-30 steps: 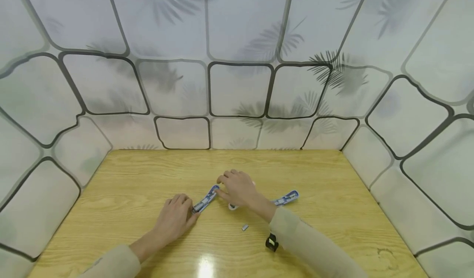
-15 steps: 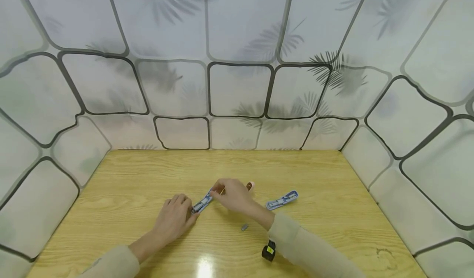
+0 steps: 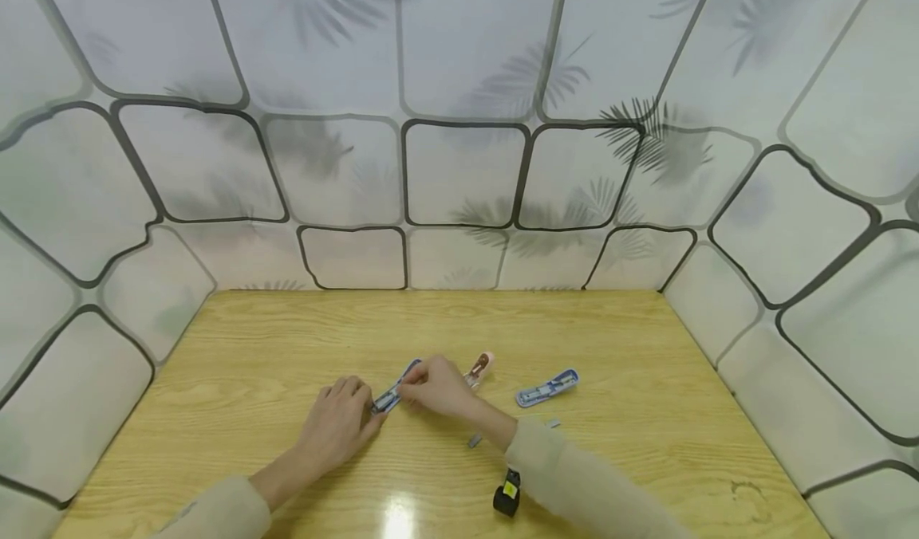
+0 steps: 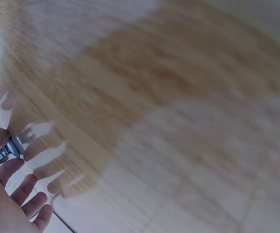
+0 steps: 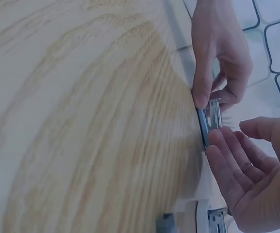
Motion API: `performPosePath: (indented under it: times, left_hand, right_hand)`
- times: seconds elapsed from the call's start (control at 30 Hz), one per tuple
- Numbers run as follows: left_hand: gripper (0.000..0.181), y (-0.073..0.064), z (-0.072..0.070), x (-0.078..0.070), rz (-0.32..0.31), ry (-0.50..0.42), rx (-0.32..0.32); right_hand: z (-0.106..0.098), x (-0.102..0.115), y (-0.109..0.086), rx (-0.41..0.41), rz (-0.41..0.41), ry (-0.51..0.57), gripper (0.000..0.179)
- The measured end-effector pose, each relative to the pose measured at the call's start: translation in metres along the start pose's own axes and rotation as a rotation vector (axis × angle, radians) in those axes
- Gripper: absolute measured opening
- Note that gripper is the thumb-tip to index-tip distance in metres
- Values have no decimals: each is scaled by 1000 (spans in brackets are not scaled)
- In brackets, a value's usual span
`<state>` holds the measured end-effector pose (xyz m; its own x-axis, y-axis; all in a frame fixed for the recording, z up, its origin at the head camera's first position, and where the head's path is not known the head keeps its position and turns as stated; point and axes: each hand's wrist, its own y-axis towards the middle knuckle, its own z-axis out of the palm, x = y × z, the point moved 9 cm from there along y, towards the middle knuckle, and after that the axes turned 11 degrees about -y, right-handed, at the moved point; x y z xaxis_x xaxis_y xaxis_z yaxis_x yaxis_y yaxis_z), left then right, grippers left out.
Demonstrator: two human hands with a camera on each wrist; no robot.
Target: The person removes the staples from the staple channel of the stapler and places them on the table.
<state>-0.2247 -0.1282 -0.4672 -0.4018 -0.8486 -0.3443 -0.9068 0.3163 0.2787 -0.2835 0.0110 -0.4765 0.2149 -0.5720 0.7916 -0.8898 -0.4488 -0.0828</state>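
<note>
In the head view a blue stapler lies slanted on the table, its metal inner parts showing. My left hand grips its near end between thumb and fingers; in the left wrist view this end of the stapler shows between them. My right hand is at the stapler's middle. The right wrist view shows the right fingers fairly straight, tips at the metal channel, with the thumb apart from them. A pink-and-brown stapler lies just behind the right hand, partly hidden by it.
A second blue stapler lies to the right. Two small grey strips, one nearer and one farther right, lie by the right forearm. A black wrist camera hangs below that sleeve. Patterned walls border the wooden table.
My right hand has moved from the stapler's far end down and left to its middle, fingers drawing together. This uncovers the pink-and-brown stapler, the second blue one and another grey strip. The left hand stays.
</note>
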Motion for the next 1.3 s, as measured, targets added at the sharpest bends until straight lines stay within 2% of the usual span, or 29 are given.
performPosePath:
  times: [0.33, 0.5, 0.77, 0.97, 1.3]
  left_hand:
    - [27, -2, 0, -1, 42, -2, -28]
    - [27, -2, -1, -2, 60, 4, -44]
    - [27, -3, -1, -3, 64, 2, -60]
    - [27, -3, -1, -2, 64, 6, -60]
    - [26, -1, -1, -2, 60, -5, -42]
  right_hand:
    - [16, 0, 2, -9, 77, 72, 10]
    - [18, 1, 6, -9, 64, 45, 10]
    - [20, 0, 11, 11, 71, -5, 11]
    - [25, 4, 11, 39, 76, 39, 10]
    - [25, 0, 10, 36, 113, 62, 9]
